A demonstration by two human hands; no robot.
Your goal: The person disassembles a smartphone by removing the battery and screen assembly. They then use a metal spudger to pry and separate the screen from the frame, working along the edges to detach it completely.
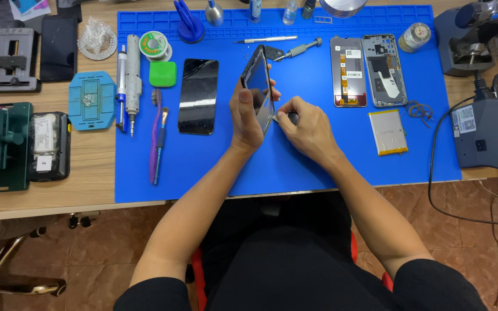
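Standing on edge above the blue work mat (295, 167), a dark phone frame (259, 78) is clamped in the left hand (245, 118), fingers wrapped round its lower part. The right hand (306, 126) is closed on a small thin tool (276, 118) — its tip meets the frame's lower edge, just beside the left palm.

Everything else is placed by that mat. On its left part lies a black phone (197, 95), flat and face up, with a green square pad (162, 74) just beyond its upper corner and a purple brush (155, 135) beside a blue-handled one (160, 144) nearer the mat's left edge. On its right part two opened phone bodies (368, 71) lie side by side, and a flat pale battery (388, 132) sits nearer the person — a small coil of dark wire (417, 109) lies close by it. A screwdriver (299, 50) rests near the mat's far edge. Off the mat's left edge, on the wooden table (96, 173), sits a light-blue jig plate (91, 100).
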